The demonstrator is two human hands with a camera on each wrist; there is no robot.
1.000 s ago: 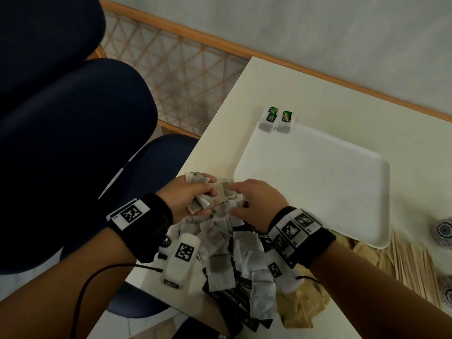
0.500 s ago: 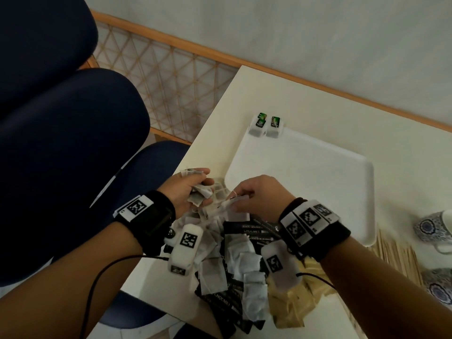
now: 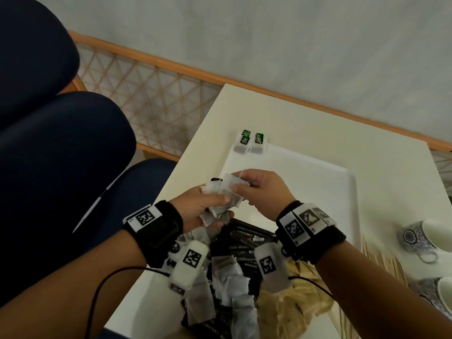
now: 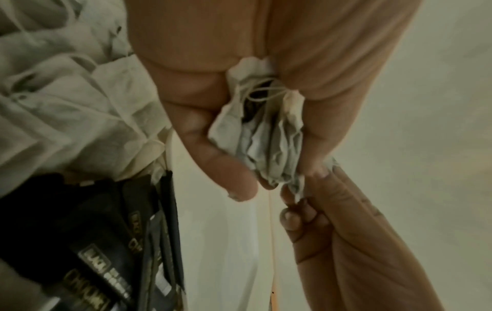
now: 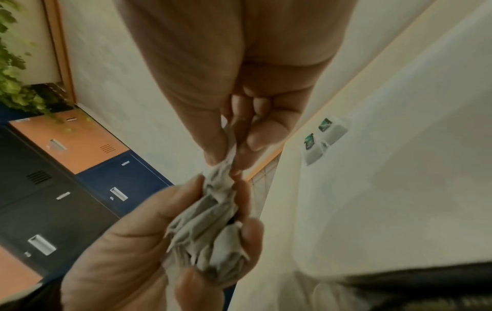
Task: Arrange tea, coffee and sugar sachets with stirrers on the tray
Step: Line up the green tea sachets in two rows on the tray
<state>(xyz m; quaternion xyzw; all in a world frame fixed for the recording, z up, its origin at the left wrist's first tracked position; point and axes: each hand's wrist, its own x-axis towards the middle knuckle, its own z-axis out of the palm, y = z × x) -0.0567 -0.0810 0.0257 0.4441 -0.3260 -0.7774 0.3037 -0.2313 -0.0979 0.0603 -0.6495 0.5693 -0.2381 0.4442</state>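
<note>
My left hand [image 3: 208,204] grips a bunch of several white tea bags [image 3: 220,199] [image 4: 269,136] [image 5: 210,227] above the table's near left edge. My right hand [image 3: 247,184] pinches the top of one tea bag [image 3: 232,183] [image 5: 226,151] in that bunch between thumb and fingers. Two tea bags with green tags [image 3: 250,143] [image 5: 319,138] lie at the far left corner of the white tray [image 3: 305,182]. Beneath my wrists lies a pile of loose tea bags [image 3: 234,289], black coffee sachets [image 3: 247,241] and brown sugar sachets [image 3: 298,304]. Wooden stirrers [image 3: 384,263] lie right of the pile.
Two patterned cups [image 3: 425,238] stand on the cream table [image 3: 342,133] at the right edge. A dark blue chair [image 3: 61,148] stands left of the table, with a lattice panel [image 3: 151,104] behind it. Lockers [image 5: 66,168] show in the right wrist view.
Both hands have risen from the pile toward the tray's near left corner. The left hand keeps its bunch of tea bags; the right hand now pinches one bag at the bunch's top.
</note>
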